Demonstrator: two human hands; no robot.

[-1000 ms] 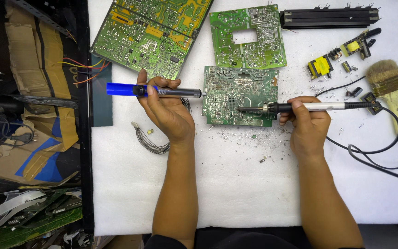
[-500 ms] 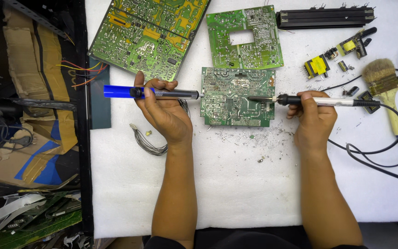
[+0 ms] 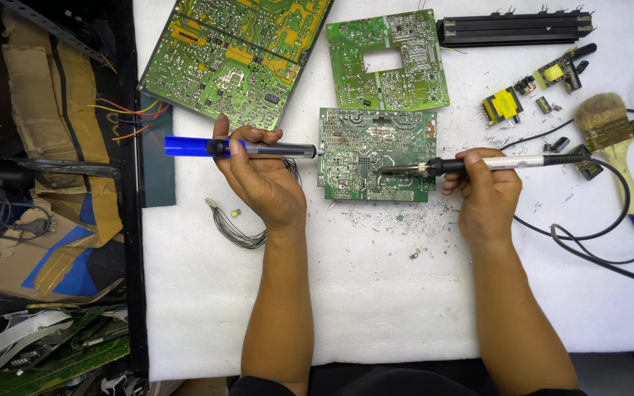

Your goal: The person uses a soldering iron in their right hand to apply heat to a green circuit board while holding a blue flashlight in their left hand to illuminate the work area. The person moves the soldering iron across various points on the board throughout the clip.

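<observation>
Three green circuit boards lie on the white cloth [image 3: 376, 293]: a large board [image 3: 232, 48] at upper left of the frame, a board with a square cutout [image 3: 387, 59] at top centre, and the small circuit board [image 3: 376, 154] at centre, solder side up, dotted with silver joints. One soldering iron [image 3: 478, 164], black-handled and corded, is gripped in my right hand [image 3: 487, 194], fingers wrapped tight, its tip on the small board's middle. One desoldering pump [image 3: 240, 148], blue and black, is clasped in my left hand [image 3: 258, 176], its nozzle touching the board's left edge. One paintbrush [image 3: 614, 136] lies at right. Two yellow transformers [image 3: 502, 105] and one black heat sink [image 3: 515, 28] lie at upper right. Solder debris [image 3: 398, 216] speckles the cloth just below the board.
</observation>
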